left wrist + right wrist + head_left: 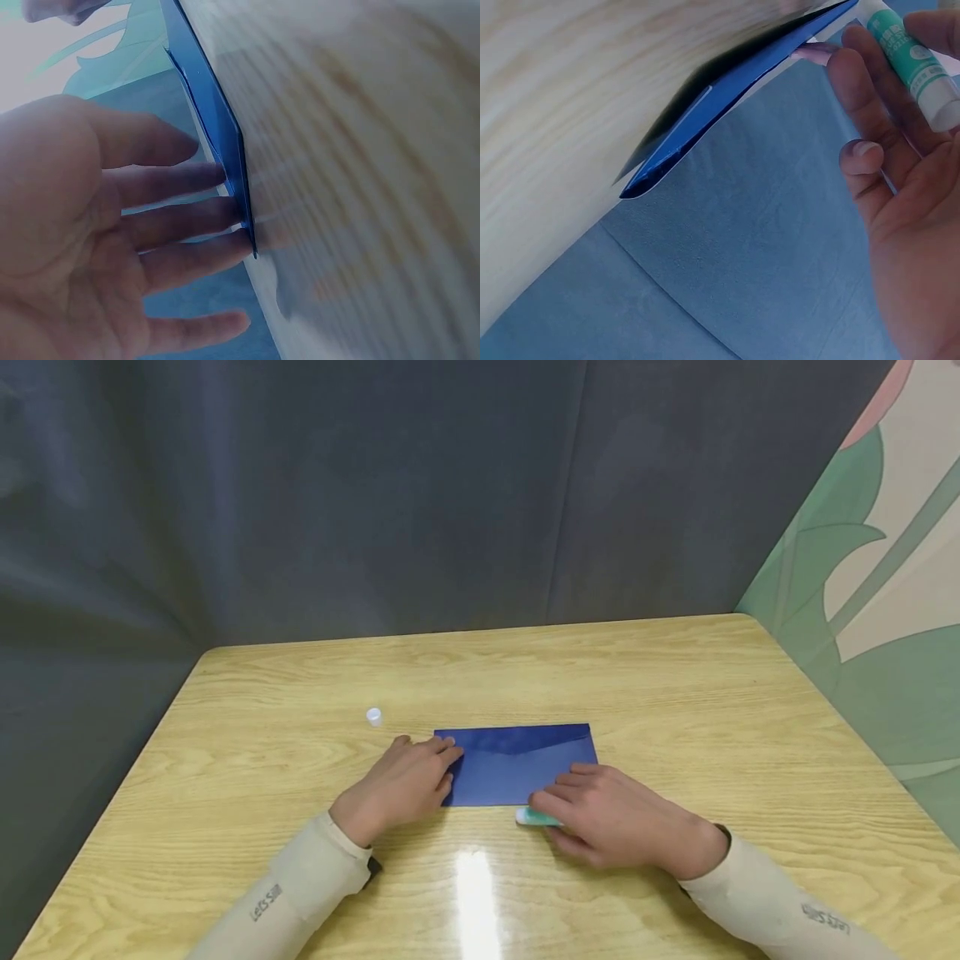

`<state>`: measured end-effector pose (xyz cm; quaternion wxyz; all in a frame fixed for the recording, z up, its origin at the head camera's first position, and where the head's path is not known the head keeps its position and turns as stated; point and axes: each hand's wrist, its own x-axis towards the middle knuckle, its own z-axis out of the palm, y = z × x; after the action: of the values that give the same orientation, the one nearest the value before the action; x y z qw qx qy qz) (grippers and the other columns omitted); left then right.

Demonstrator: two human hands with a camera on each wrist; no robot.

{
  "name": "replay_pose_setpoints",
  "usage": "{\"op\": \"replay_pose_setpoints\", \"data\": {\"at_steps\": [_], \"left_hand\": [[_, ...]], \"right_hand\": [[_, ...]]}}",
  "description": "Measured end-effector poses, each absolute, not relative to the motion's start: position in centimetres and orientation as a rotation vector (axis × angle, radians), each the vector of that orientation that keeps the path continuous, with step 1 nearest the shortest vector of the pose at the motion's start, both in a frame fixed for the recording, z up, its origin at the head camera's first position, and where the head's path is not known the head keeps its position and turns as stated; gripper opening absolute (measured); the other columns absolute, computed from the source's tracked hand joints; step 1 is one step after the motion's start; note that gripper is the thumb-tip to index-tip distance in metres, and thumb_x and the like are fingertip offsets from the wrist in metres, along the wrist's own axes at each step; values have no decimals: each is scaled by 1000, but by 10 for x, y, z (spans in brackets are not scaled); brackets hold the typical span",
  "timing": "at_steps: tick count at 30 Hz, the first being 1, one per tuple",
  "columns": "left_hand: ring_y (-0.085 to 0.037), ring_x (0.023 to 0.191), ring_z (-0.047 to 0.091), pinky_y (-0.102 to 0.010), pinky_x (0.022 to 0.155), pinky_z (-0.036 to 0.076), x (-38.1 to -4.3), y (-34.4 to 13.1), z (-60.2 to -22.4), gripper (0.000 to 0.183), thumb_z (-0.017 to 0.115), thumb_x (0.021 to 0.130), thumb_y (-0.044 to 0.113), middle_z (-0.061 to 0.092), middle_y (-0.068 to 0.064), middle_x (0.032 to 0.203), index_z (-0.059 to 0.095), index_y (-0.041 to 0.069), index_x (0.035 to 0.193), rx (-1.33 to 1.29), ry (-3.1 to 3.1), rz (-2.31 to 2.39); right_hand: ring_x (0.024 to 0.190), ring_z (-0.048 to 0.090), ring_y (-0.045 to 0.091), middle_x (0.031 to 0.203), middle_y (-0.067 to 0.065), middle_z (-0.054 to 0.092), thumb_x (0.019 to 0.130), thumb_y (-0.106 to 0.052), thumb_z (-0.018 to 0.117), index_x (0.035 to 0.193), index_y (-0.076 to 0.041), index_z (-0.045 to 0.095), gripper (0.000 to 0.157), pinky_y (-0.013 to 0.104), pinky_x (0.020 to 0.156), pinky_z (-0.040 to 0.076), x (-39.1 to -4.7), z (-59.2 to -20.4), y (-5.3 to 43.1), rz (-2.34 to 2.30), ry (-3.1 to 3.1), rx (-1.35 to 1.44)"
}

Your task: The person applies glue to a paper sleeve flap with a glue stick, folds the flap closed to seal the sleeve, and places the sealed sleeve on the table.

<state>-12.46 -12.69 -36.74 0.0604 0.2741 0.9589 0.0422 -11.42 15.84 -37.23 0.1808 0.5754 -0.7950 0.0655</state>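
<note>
A dark blue envelope (517,764) lies flat on the wooden table (675,693) with its flap side up. My left hand (408,781) rests on the envelope's left edge; in the left wrist view its straight fingers (180,217) touch the blue envelope (214,105). My right hand (611,814) sits at the envelope's lower right corner and holds a green and white glue stick (536,817). In the right wrist view the glue stick (915,64) lies between thumb and fingers, and a fingertip (817,51) touches the envelope (720,105).
A small white cap (373,717) stands on the table just beyond the envelope's left end. A grey curtain (375,485) hangs behind the table, and a green patterned wall (885,610) runs along the right side.
</note>
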Motion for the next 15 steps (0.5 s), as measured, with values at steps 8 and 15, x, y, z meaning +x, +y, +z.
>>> {"op": "replay_pose_setpoints", "data": {"at_steps": [8, 15], "left_hand": [[-23, 138, 50, -70, 110, 30, -123, -123, -365, 47, 56, 100, 19, 49, -4, 152, 51, 8, 146, 763, 2883, 55], [-26, 141, 46, -69, 114, 26, -117, -113, -363, 47, 55, 101, 22, 45, -5, 154, 50, 6, 146, 628, 2850, 47]], "right_hand": [[59, 38, 4, 67, -14, 43, 79, -20, 72, 93, -18, 54, 23, 20, 58, 34, -115, -370, 161, 215, -2215, 1630], [60, 40, 3, 68, -14, 44, 81, -19, 72, 92, -18, 53, 22, 20, 59, 34, -115, -374, 157, 228, -2225, 1650]]}}
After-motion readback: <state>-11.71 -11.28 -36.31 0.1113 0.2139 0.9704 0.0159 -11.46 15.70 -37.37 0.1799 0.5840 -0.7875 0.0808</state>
